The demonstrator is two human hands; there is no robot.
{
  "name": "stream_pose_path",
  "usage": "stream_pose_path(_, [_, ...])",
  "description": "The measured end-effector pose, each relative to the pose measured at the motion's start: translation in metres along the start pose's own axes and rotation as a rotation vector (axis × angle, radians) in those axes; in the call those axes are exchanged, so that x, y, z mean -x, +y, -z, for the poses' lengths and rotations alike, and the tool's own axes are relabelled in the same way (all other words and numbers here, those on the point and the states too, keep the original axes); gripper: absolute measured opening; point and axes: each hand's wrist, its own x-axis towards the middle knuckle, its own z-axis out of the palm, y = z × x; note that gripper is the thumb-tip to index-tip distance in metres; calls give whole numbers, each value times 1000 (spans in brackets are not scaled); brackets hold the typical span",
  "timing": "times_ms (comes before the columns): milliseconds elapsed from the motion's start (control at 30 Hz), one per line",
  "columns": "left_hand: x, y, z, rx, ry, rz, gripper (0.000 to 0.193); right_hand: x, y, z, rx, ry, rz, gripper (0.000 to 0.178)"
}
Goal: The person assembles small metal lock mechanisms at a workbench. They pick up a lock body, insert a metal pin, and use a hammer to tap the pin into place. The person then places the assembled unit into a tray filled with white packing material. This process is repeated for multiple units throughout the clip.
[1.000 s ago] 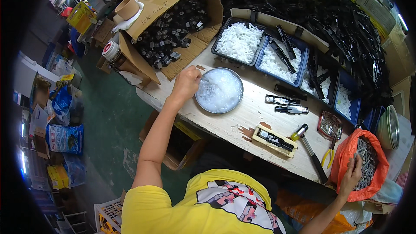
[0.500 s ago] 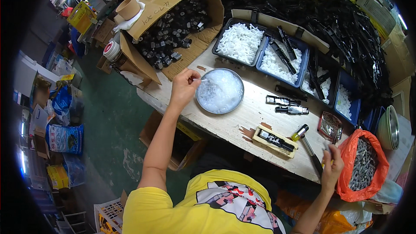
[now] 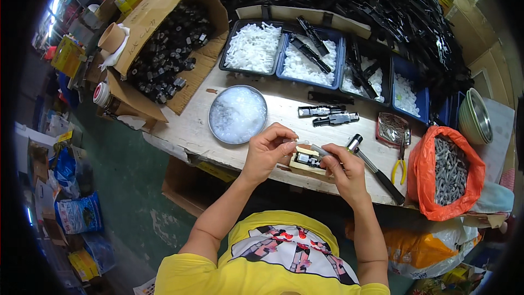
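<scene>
My left hand (image 3: 270, 152) pinches a small translucent whitish piece (image 3: 299, 142) between thumb and fingertips. Facing it, my right hand (image 3: 347, 171) grips a short grey pin-like part (image 3: 321, 150); the two pieces are close, and I cannot tell whether they touch. Beneath both hands lies a light wooden block (image 3: 314, 173) with a black and silver mechanism (image 3: 307, 159) set in it, partly covered by my fingers. Left of my hands stands a round metal dish (image 3: 212, 125) holding a translucent whitish mass.
A hammer (image 3: 376, 170) and yellow-handled pliers (image 3: 400, 170) lie right, beside a red bag (image 3: 420, 158) of grey metal parts. Behind are two mechanisms (image 3: 327, 116), a box of small metal pieces (image 3: 392, 129) and trays (image 3: 284, 76) of white parts. A carton (image 3: 164, 11) holds black pieces.
My left hand has left the dish and moved right with the small translucent piece. My right hand has come left from beside the red bag with the grey part. The pliers now show fully.
</scene>
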Motion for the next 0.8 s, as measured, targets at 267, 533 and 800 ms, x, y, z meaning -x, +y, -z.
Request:
stream_pose_path(267, [1, 4, -6, -234, -116, -139, 13, 1, -1, 5, -2, -48, -35, 17])
stream_pose_path(533, [-2, 12, -15, -502, -341, -350, 19, 7, 5, 24, -440, -219, -369, 15])
stream_pose_path(800, [-6, -2, -30, -667, -384, -396, 26, 29, 19, 42, -565, -45, -545, 9])
